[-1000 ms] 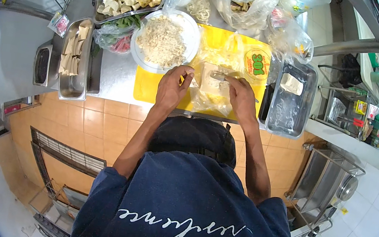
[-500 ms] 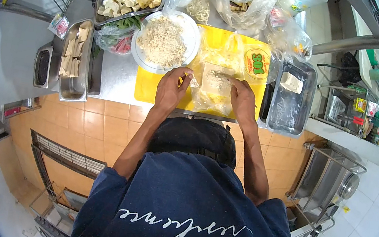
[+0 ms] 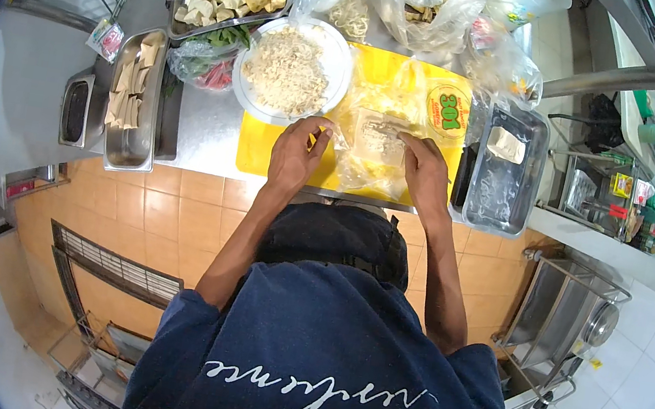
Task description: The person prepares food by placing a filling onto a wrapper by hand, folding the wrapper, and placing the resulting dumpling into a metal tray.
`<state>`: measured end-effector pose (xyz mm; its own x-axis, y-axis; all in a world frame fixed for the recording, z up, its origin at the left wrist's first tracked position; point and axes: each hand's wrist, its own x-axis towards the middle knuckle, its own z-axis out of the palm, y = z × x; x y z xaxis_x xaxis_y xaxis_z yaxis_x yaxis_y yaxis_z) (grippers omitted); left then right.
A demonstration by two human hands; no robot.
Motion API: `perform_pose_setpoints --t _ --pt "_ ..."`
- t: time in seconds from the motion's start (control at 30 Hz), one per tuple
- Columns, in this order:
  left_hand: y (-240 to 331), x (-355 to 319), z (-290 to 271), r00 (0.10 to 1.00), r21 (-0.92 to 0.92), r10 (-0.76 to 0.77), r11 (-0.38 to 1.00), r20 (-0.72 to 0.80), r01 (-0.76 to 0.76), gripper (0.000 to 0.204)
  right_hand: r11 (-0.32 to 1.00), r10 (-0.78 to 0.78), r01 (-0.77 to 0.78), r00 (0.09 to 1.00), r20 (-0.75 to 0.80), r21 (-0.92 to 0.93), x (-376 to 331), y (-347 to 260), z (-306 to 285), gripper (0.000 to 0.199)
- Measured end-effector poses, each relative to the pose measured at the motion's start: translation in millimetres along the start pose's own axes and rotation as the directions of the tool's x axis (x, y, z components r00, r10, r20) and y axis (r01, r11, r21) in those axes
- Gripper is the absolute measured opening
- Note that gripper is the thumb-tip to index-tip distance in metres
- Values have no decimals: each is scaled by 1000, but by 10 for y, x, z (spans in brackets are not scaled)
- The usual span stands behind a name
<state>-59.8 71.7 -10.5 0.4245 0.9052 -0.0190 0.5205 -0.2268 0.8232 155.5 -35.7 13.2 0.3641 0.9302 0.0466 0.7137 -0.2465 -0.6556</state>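
Observation:
A pale square sheet (image 3: pixel 366 149) with crumbly whitish filling (image 3: pixel 381 134) on it lies on crumpled clear plastic (image 3: pixel 362 177), over a yellow cutting board (image 3: pixel 259 151). My left hand (image 3: pixel 300 151) is at the square's left side, thumb and forefinger pinched on an edge of the clear plastic. My right hand (image 3: pixel 428 175) reaches in from the right, fingers closed at the filling's right end. A thin greyish shape lies along its fingertips, too small to make out. Left of the square, a round white plate (image 3: pixel 239 86) holds a heap of crumbly pale filling (image 3: pixel 285 69).
On the left are a metal pan (image 3: pixel 131 148) of folded pale pieces and a dark tray (image 3: pixel 272 14) of white cubes. Bagged vegetables (image 3: pixel 204 63) sit beside the plate. Clear bags (image 3: pixel 423 6) stand behind the board. A metal tray (image 3: pixel 504 198) on the right holds a white block (image 3: pixel 506 145).
The view has shifted slightly. My right fingertips have moved a little over the filling, which looks greyer and more spread along the square's far side. My left hand stays at the plastic.

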Motion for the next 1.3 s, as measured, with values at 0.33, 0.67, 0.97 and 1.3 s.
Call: perform_pose_setpoints --t 0.33,0.67,0.97,1.3 --pt "22 25 -12 999 0 33 999 11 -33 16 998 61 -62 997 36 14 -153 16 -133 22" --pt "-34 7 -33 1000 -1 16 1000 -10 -16 17 999 25 -26 999 24 36 -79 25 -65 22" --pt "-58 -10 -150 997 -35 -33 999 -64 31 17 993 48 -47 999 -3 110 155 -68 31 28" --pt "-254 -11 -468 975 -65 -97 994 -199 86 18 993 -113 117 990 -85 34 1090 -484 796 31"
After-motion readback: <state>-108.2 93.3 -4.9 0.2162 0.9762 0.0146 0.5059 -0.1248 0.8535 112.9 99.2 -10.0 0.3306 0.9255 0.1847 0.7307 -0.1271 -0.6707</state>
